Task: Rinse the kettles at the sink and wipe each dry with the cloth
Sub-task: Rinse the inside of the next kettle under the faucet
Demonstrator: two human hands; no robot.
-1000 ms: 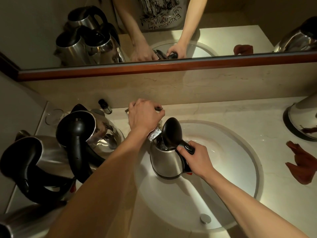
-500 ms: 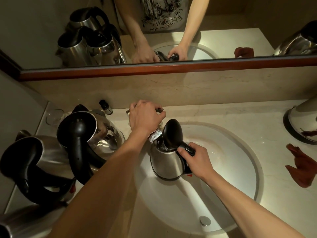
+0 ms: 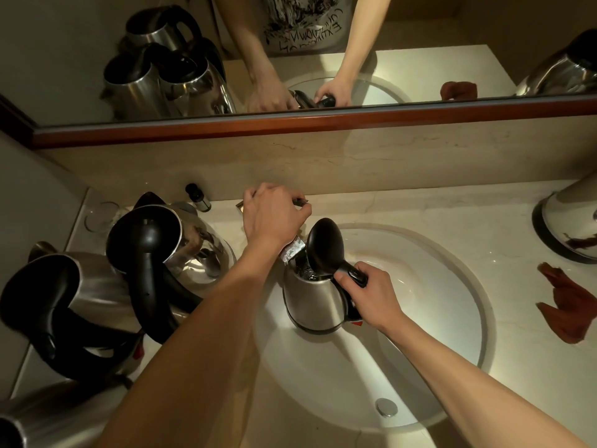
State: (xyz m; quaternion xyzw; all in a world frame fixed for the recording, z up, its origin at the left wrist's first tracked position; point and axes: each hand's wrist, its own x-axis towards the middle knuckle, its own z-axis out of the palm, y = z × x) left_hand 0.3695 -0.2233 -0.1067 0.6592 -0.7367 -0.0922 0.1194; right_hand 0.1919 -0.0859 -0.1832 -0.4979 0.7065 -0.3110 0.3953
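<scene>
A small steel kettle with its black lid raised stands in the white sink, under the tap spout. Water shows inside its mouth. My right hand grips the kettle's black handle. My left hand is curled over the tap lever at the back of the basin, hiding most of it. A dark red cloth lies crumpled on the counter right of the sink.
Two steel kettles with black handles crowd the counter left of the sink, a third at the bottom left corner. Another kettle stands at the far right. A small dark bottle and a glass sit by the wall. Mirror above.
Both hands and the kettle stay in place under the tap; only the head view has shifted slightly.
</scene>
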